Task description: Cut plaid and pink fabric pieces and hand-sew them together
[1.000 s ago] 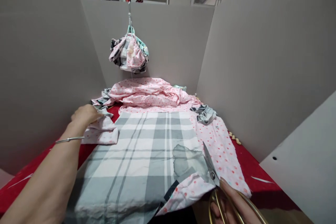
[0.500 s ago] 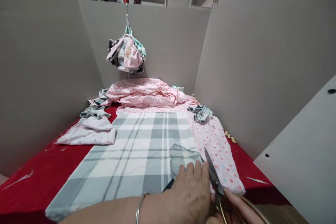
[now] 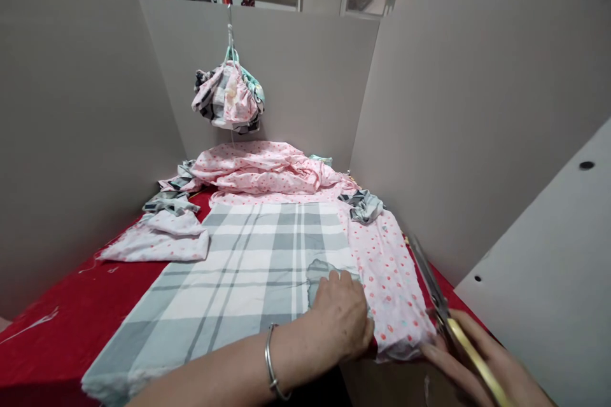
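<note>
My left hand, with a metal bangle on the wrist, lies flat on a grey-and-white plaid cloth, just below a grey blotchy patch. My right hand grips gold-handled scissors at the lower right. Their closed blades point away from me, beyond the edge of a pink polka-dot cloth strip. That strip lies alongside the plaid cloth, close to my left hand.
A heap of pink dotted fabric lies at the back, under a fabric bundle hanging from a hook. A folded white-pink piece rests on the red table cover at left. Grey partition boards enclose three sides.
My left hand has shifted slightly away from me on the plaid cloth since the last frame. The scissors have swung right, off the pink strip. One second ago my left hand was on the white-pink piece.
</note>
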Action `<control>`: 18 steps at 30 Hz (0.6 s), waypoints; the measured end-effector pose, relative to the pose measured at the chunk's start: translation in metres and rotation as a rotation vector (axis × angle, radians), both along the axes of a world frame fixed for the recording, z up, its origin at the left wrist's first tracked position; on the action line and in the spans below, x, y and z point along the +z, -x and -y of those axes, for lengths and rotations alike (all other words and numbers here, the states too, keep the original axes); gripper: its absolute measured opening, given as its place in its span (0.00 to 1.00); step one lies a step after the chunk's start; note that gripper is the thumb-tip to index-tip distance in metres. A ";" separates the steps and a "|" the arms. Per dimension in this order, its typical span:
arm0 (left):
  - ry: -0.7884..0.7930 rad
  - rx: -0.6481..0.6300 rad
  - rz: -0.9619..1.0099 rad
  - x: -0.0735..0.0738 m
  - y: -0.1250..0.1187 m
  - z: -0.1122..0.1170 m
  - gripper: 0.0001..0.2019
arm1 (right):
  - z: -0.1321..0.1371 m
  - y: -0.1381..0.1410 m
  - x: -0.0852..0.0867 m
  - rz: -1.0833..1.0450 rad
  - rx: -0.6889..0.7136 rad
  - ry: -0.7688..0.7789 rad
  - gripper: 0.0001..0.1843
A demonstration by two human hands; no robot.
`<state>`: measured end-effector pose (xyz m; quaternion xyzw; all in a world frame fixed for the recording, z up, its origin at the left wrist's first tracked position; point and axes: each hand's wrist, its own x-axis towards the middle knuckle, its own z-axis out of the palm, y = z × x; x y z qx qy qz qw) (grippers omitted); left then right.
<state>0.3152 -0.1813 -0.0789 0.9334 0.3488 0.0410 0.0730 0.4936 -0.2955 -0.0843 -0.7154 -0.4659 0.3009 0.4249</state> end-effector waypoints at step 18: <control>-0.009 0.130 0.133 -0.021 0.008 -0.022 0.11 | -0.050 -0.020 -0.017 0.872 0.044 0.309 0.16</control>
